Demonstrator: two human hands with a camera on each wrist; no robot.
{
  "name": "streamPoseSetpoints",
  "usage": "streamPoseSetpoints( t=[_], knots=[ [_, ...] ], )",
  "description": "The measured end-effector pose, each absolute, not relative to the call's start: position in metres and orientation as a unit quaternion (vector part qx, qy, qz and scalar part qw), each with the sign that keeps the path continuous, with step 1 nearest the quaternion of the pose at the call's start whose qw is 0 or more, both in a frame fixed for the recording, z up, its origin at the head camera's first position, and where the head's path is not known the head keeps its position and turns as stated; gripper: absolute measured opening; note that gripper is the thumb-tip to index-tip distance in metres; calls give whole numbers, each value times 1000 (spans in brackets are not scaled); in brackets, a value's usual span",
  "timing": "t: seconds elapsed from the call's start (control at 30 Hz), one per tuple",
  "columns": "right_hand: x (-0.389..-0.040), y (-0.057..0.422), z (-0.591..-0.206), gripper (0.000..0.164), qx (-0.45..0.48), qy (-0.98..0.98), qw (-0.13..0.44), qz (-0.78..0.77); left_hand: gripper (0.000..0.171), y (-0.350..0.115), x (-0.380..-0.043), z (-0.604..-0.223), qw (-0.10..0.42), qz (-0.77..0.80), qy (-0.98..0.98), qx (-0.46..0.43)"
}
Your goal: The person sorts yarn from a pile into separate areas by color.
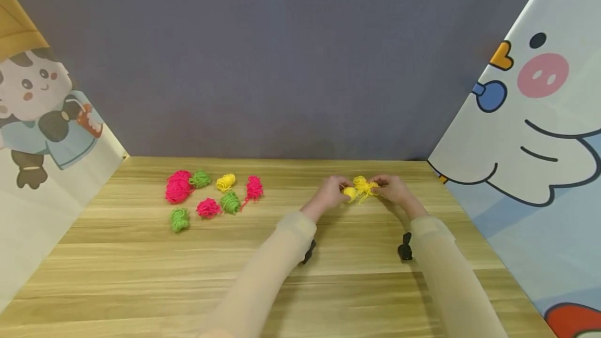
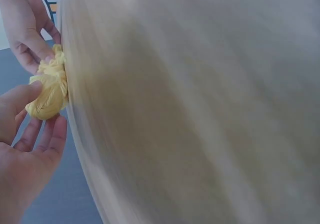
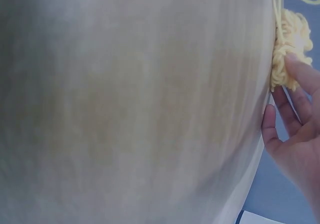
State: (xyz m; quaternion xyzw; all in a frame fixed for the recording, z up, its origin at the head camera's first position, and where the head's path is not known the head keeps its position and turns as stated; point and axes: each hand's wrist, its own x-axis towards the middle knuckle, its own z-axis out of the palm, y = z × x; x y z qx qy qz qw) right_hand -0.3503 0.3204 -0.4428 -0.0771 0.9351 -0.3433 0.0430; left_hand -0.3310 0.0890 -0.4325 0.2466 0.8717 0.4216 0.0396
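Now, yellow yarn (image 1: 363, 185) lies between left hand (image 1: 330, 193) and right hand (image 1: 395, 190), both pinching it.

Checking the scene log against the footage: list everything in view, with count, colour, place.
Table: 1, wood-brown, foreground
Pink yarn bundles: 3, pink, table's left part
Green yarn bundles: 3, green, among the pink
Loose yellow bundle: 1, yellow, same cluster
Held yellow bundles: 2, yellow, right of centre
Back panel: 1, grey, behind table
Cartoon panels: 2, multicoloured, left and right sides
Sleeves: 2, beige, lower centre and right
Black pieces: 2, black, beside sleeves
Left hand: 1, bare, holding left yellow bundle
Right hand: 1, bare, holding right one
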Motion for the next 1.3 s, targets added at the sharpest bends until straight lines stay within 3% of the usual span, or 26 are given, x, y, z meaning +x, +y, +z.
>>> streamPoseSetpoints(
  t=[0.67,0.97,1.3],
  knots=[
    [-344,319,-443,28,-114,923,17,-366,37,102,-331,-433,53,360,899,243],
    [-347,318,-446,29,-104,925,24,-366,43,93,-330,-430,84,423,875,218],
    [-346,318,-446,27,-111,928,12,-357,39,81,-332,-426,72,450,861,225]
  ],
)
